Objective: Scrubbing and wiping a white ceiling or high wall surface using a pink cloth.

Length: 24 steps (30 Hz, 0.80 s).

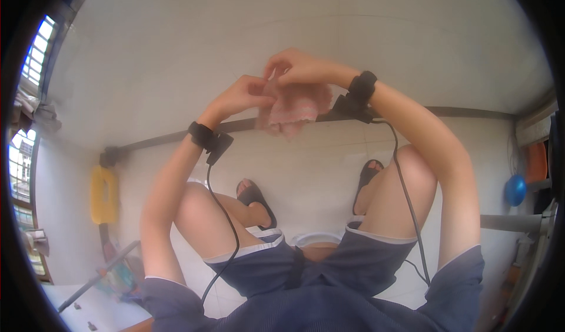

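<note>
A small pink cloth (pixel 298 107) with a scalloped, pink-and-white edge hangs in front of me, raised above my knees. My left hand (pixel 238 94) pinches its left side between thumb and fingers. Close beside it, a little higher, my right hand (pixel 300 67) has its fingers bent around the cloth's upper part. The fabric droops below both hands in loose folds and is slightly blurred. What kind of piece it is, I cannot tell. Each wrist wears a black strap with a small black device, the left device (pixel 218 146) and the right device (pixel 353 108) trailing cables.
A pale wall (pixel 203 36) stands ahead, with a dark baseboard (pixel 167 140) along the tiled floor (pixel 309 173). To the left are a yellow plastic container (pixel 104 195) and a barred window (pixel 26 164). A blue ball-shaped object (pixel 515 190) is at the right.
</note>
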### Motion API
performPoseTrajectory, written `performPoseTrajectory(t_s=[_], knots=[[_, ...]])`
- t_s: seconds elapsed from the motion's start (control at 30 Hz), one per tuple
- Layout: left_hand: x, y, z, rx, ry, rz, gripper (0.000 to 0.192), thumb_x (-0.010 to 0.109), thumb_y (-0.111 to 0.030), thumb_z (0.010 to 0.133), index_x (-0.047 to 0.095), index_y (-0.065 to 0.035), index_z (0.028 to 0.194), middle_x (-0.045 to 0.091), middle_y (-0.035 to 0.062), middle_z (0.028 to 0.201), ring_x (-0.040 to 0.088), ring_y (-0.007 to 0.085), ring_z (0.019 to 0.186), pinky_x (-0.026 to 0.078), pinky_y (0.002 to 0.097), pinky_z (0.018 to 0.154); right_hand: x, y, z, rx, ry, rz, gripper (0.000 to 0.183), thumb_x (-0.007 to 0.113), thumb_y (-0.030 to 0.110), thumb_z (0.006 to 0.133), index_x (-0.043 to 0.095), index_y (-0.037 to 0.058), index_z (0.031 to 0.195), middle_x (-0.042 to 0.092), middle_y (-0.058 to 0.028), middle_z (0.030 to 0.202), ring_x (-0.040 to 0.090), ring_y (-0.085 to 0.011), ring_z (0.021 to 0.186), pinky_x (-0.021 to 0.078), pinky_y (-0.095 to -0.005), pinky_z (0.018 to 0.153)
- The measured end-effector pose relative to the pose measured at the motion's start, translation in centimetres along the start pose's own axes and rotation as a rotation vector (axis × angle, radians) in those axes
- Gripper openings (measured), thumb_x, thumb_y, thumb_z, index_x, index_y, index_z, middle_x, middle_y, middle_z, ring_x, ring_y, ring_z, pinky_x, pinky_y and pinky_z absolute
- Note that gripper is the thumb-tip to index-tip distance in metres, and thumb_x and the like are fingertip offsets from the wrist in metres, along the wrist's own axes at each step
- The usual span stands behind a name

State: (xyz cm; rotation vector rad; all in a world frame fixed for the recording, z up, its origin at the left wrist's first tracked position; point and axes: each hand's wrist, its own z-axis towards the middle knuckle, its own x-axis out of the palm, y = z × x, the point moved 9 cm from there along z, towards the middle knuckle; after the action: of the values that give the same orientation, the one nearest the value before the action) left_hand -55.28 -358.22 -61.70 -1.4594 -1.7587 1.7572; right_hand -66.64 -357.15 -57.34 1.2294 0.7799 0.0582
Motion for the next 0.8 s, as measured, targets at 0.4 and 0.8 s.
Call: performPoseTrajectory(t_s=[0.4, 0.8], knots=[[-3.9, 0.7, 0.7, -0.029, -0.330, 0.350, 0.034, 0.069, -0.033, 0.087, 0.061, -0.0002, 0.089, 0.062, 0.0076, 0.077, 0.059, 0.0139, 0.072, 0.049, 0.0308, 0.063, -0.9, -5.6, -0.6, 0.236, -0.215, -0.239, 0.046, 0.073, 0.031, 0.080, 0.070, -0.0061, 0.106, 0.071, -0.0211, 0.094, 0.071, -0.0318, 0.085, 0.0553, -0.0405, 0.069], [-0.3, -2.3, 0.2, 0.063, -0.186, 0.176, 0.033, 0.067, -0.026, 0.089, 0.060, 0.0029, 0.104, 0.067, 0.0099, 0.091, 0.062, 0.0177, 0.078, 0.051, 0.0329, 0.067, 1.5, -6.5, -1.5, 0.285, -0.139, 0.677, 0.038, 0.062, 0.024, 0.091, 0.066, -0.0074, 0.112, 0.069, -0.0225, 0.105, 0.070, -0.0295, 0.096, 0.0592, -0.0411, 0.081]])
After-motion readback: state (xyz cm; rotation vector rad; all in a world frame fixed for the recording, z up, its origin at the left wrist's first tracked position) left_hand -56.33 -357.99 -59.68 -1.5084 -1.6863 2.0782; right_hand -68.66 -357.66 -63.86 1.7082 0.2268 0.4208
